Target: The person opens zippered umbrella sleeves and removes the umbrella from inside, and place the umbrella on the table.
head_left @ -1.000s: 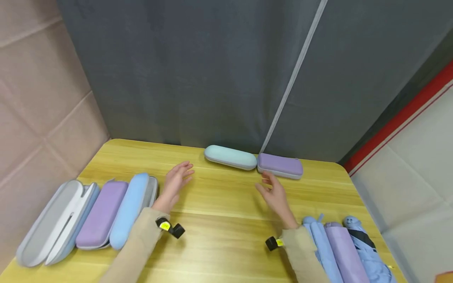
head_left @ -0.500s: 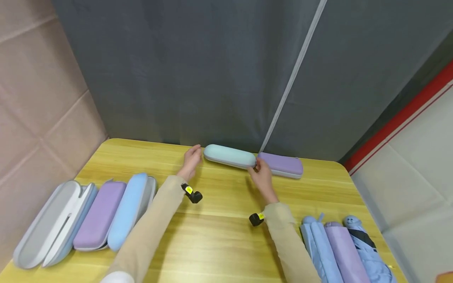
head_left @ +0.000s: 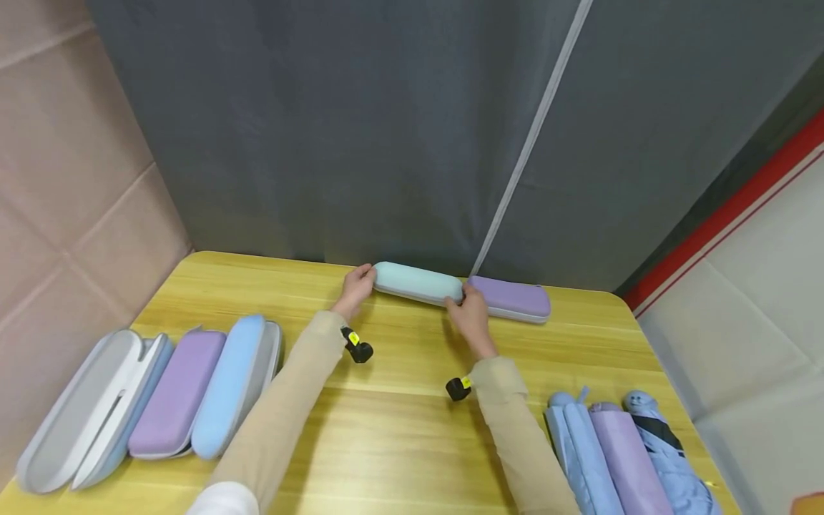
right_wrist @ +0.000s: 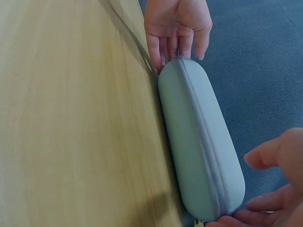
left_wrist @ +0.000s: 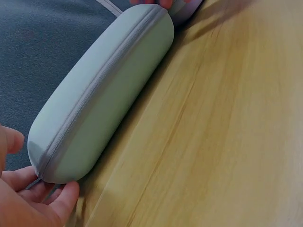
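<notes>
A closed, rounded mint-green zip case [head_left: 417,282] lies lengthwise at the back edge of the table. At its left end my left hand [head_left: 356,287] has its fingers bent round the tip, thumb side up; a thin grey strap shows among those fingers in both wrist views. My right hand [head_left: 472,318] holds the opposite end, fingertips partly hidden in the head view. In the right wrist view, the right thumb [right_wrist: 265,156] stands slightly off the shell while the other fingers touch the tip. A purple zip case [head_left: 511,297] lies beside the right fingers.
On the left of the table [head_left: 380,429] are an open case with a grey inside [head_left: 80,404], a purple case [head_left: 178,393] and a blue case [head_left: 228,386]. Folded blue [head_left: 582,450], purple [head_left: 627,458] and wrapped blue [head_left: 666,458] umbrellas lie at right. A dark curtain [head_left: 322,129] hangs behind.
Both hands have moved in toward the mint-green case, the left one forward and right, the right one leftward from near the purple case. Their fingers are now round its two ends.
</notes>
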`<control>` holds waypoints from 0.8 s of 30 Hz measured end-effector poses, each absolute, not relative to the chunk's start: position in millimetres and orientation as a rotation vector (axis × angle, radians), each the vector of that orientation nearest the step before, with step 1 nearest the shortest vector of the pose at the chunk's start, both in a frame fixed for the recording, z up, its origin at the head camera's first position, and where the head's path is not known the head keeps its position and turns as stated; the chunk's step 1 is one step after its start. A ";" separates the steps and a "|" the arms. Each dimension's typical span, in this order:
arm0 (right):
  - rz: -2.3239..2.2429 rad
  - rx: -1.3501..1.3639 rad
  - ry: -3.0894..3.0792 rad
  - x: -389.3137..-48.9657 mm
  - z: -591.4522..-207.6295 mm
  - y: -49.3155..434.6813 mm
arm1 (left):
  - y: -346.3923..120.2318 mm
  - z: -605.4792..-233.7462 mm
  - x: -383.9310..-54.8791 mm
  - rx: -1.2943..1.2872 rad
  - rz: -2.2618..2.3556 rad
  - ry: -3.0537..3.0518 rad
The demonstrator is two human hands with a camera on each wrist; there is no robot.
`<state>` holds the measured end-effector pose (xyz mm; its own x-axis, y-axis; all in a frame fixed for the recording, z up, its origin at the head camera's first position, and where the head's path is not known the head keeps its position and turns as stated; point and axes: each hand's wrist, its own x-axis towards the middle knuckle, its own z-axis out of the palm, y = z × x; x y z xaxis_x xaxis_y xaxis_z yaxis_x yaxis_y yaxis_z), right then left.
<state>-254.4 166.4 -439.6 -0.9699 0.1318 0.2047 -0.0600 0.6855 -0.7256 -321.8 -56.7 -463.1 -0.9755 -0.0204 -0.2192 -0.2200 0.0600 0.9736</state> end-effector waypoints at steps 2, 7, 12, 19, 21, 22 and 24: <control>1.149 -0.078 -2.706 -255.5 -438.0 165.2 | -57.4 -464.0 -321.5 -0.264 2.057 2.179; 1.197 -0.125 -2.821 -258.7 -434.1 164.2 | -62.2 -466.1 -318.7 -0.302 2.083 2.187; 1.246 -0.148 -2.839 -260.3 -431.3 163.3 | -68.2 -467.1 -314.7 -0.304 2.119 2.145; 1.190 -0.099 -2.863 -261.9 -436.9 160.9 | -74.1 -470.5 -312.8 -0.323 2.212 2.028; 1.176 -0.097 -2.847 -260.3 -439.0 159.4 | -76.1 -470.9 -310.1 -0.339 2.230 1.997; 1.183 -0.108 -2.837 -258.6 -439.7 158.5 | -77.2 -470.9 -308.4 -0.345 2.233 1.989; 1.195 -0.125 -2.819 -255.8 -441.6 157.2 | -79.5 -470.7 -304.1 -0.357 2.232 1.978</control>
